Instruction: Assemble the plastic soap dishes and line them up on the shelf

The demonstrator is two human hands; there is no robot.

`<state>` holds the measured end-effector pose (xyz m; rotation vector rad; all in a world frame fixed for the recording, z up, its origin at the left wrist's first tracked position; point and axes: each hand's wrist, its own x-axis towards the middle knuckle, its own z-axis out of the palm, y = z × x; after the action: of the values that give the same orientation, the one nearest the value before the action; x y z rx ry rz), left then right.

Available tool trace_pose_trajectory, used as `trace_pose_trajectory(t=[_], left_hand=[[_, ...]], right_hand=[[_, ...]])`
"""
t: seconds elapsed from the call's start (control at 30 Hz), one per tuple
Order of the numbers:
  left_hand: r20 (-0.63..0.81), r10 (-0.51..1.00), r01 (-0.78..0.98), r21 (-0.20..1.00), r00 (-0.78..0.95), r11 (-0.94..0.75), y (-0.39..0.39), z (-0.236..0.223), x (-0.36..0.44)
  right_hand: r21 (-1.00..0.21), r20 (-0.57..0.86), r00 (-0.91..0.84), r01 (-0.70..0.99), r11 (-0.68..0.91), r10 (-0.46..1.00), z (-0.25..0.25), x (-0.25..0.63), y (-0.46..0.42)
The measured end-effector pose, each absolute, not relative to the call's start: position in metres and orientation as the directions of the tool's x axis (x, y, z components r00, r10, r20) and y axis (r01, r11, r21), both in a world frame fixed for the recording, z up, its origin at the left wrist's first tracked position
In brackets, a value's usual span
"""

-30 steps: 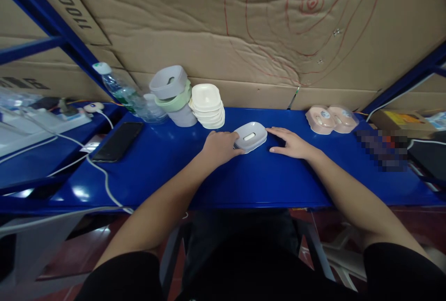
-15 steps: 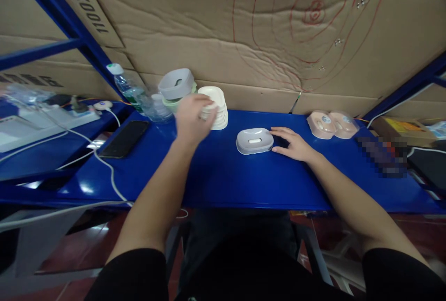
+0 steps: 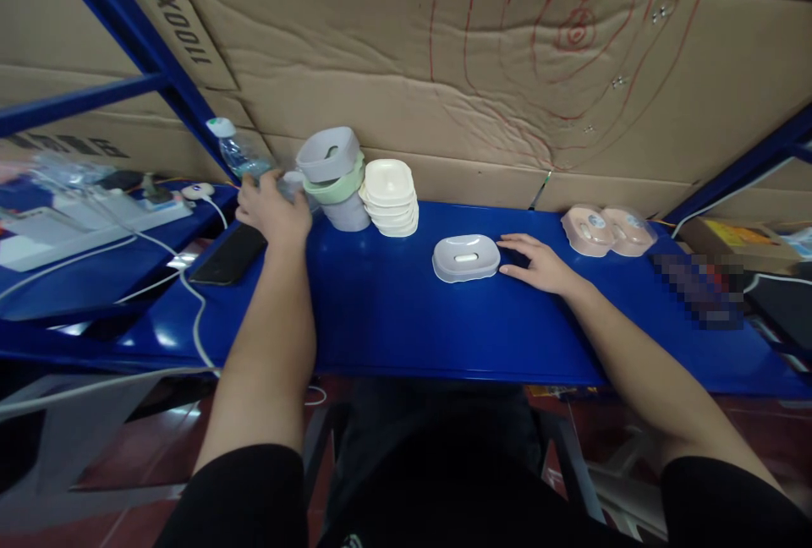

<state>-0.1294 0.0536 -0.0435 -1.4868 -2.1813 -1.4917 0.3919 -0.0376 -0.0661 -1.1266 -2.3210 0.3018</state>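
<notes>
My left hand (image 3: 275, 204) reaches to the back left, fingers spread and bent over a cluster of clear plastic pieces (image 3: 292, 184) beside a water bottle (image 3: 238, 150). Whether its fingertips touch them is hidden. My right hand (image 3: 534, 264) rests on the table with thumb and fingers apart, at the right edge of a pale grey oval dish (image 3: 466, 258) like a soap dish, which has a white slot in its middle. Between the hands stand a stack of cream trays (image 3: 389, 193) and a pile of grey and green tubs (image 3: 331, 155).
Two pink packaged dishes (image 3: 589, 231) sit at the back right. A black phone (image 3: 229, 255) lies at the left, near a white cable (image 3: 201, 320). A cardboard wall (image 3: 355, 41) closes the back of the blue table (image 3: 381, 320). An open box (image 3: 739, 243) stands far right.
My left hand has moved left from the cream tray stack, past the tubs, to the clear plastic pieces by the bottle. My right hand and the grey dish stay in place.
</notes>
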Motion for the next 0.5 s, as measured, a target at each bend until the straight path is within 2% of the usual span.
trace_pose_trajectory(t=[0.2,0.5], left_hand=[[0.598,0.598,0.758,0.651,-0.534,0.026,0.056,-0.044,-0.136],[0.453,0.631,0.678,0.717,-0.630,0.162,0.042,-0.020,-0.117]], right_hand=[[-0.420,0.341,-0.509,0.670,0.612,0.790,-0.067,0.392,-0.037],[-0.416,0.325,-0.508,0.681,0.603,0.798,-0.067,0.393,-0.037]])
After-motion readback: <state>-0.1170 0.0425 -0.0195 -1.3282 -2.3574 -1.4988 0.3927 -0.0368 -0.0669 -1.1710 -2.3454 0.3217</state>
